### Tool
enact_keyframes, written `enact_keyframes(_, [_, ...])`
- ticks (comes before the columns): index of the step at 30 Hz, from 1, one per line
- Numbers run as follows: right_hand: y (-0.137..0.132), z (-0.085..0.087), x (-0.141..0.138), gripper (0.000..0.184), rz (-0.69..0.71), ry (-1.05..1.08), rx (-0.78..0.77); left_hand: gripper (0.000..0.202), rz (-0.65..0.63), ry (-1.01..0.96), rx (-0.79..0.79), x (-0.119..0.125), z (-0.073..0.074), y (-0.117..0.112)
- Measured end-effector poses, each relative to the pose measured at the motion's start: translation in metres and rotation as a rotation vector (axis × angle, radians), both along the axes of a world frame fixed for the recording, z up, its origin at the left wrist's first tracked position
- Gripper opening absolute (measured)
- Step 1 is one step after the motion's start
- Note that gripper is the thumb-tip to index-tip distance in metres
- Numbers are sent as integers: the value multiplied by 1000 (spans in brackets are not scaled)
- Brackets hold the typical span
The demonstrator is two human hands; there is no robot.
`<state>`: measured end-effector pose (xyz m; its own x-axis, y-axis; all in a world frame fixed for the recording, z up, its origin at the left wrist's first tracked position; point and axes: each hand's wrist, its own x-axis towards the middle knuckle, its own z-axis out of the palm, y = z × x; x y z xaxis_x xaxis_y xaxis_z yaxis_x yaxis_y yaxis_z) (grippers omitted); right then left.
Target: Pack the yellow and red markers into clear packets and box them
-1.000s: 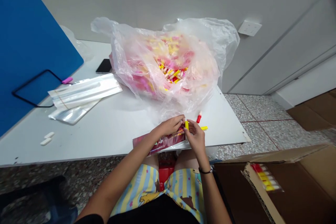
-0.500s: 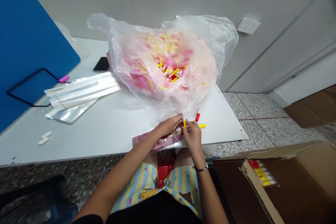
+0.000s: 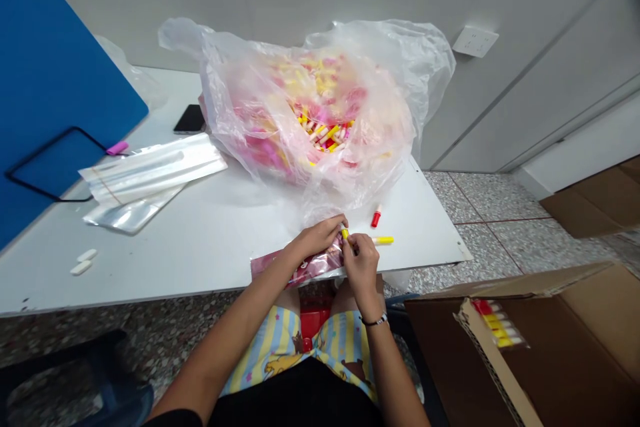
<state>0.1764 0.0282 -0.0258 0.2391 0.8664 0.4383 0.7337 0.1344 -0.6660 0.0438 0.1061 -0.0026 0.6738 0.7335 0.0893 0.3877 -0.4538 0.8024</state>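
Two bare hands are seen at the near edge of a white table. A closed grip is formed by the left hand on the upper edge of a pink printed packet, which is laid across the table's edge. A yellow marker is pinched in the closed grip of the right hand, with its end held at the packet's top edge, between both hands. Just beyond the hands, a second yellow marker and a red marker are lying apart on the table. Behind them, a large clear plastic bag filled with pink and yellow markers is slumped open. Further left, clear plastic sleeves and a black phone are laid near a blue board. At lower right, beside the table, an open cardboard box is placed, with a row of red- and yellow-capped markers seen inside it.
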Motion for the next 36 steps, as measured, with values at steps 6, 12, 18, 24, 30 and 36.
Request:
enact_keyframes(6, [-4,-3,4,24,-28,-86,-10,24,-47,-46,8,0,-3,2])
enact_keyframes(12, [-7,-3,7,29,-66,-85,-14,25,-64,-63,14,0,-3,3])
enact_keyframes(18, [-9,-4,4,27,-65,-25,32,23,-75,-66,13,1,-2,3])
enact_keyframes(24, [-15,-4,3,25,-80,11,69,22,-43,-63,-11,2,2,1])
enact_keyframes(30, [-14,-5,1,28,-99,-8,56,24,12,-21,1,1,3,0])
enact_keyframes(36, [-11,-4,0,31,-104,-44,39,26,28,-29,19,1,2,0])
